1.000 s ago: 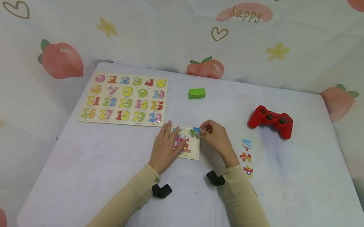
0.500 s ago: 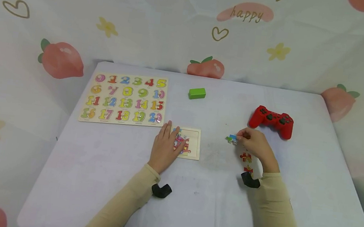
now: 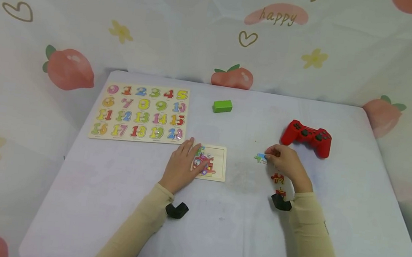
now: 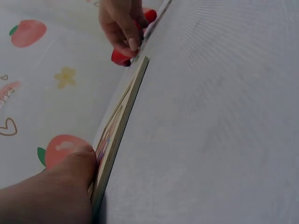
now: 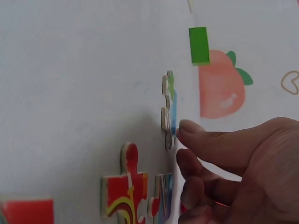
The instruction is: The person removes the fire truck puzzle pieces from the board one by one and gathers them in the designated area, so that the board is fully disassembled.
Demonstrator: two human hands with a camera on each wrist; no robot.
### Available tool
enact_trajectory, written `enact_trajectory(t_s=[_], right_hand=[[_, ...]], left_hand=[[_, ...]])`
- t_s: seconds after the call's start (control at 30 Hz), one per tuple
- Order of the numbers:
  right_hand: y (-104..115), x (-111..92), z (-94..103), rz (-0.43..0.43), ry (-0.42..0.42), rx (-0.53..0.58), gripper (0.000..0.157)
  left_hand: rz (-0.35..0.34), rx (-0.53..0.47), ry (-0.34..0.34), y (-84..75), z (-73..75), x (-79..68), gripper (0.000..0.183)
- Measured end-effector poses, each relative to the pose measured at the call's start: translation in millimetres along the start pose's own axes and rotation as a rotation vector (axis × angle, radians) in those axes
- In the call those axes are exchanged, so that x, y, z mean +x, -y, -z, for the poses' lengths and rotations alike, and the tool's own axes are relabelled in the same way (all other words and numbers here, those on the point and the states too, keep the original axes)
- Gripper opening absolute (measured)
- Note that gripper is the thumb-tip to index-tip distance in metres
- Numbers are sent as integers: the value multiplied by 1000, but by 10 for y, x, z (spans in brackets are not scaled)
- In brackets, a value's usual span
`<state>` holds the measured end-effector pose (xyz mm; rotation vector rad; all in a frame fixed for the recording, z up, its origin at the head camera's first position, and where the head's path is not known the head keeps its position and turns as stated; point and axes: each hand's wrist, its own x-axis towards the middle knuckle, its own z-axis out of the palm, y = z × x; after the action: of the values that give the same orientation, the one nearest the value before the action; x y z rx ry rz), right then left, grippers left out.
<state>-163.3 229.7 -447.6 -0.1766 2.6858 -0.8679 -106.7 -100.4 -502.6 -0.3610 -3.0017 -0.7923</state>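
Observation:
My left hand (image 3: 180, 166) rests on the left side of a small wooden puzzle board (image 3: 221, 164), fingers straight. A red picture (image 3: 207, 169) fills part of its frame, partly hidden by the hand. Further right, my right hand (image 3: 289, 163) has thumb and fingertips at the edge of a blue and green jigsaw piece (image 3: 260, 158), pinching it low at the tabletop. In the right wrist view that jigsaw piece (image 5: 171, 102) stands just beyond the thumb tip. Red and yellow jigsaw pieces (image 3: 278, 178) lie below the right hand, partly covered by the wrist.
A large number puzzle board (image 3: 139, 113) lies at the back left of the white table (image 3: 223, 241). Behind the small board sits a green block (image 3: 222, 106). A red game controller (image 3: 306, 137) is just beyond my right hand.
My right hand has carried the blue and green jigsaw piece from the small board rightward to the loose pieces, then lowered slightly. The left hand stays on the board, its wrist shifting slightly left.

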Motion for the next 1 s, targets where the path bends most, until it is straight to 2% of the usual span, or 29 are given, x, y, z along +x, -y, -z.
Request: enact_trajectory(t_s=[0.07,0.17,0.3,0.43,0.67,1.0], right_hand=[[-2,-19,-8,36,-5,-9,22],[-31,-66,-21,89,-5,-40,27],[-92,-104,-49,117,-5,-86,27],[-112,-98,-59,137,-20,-93,24],[-96,-92,-35,187,-31,-143,20],[-31,-114,37,212,10,-219,19]], left_hand=[[-28,13,30,36,12,-1,70],[-107,21,68,92,30,0,76],[-190,21,112,173,74,-12,82],[-211,32,126,239,101,-33,81],[-236,61,93,288,65,-37,76],[-249,66,65,340,27,-19,76]])
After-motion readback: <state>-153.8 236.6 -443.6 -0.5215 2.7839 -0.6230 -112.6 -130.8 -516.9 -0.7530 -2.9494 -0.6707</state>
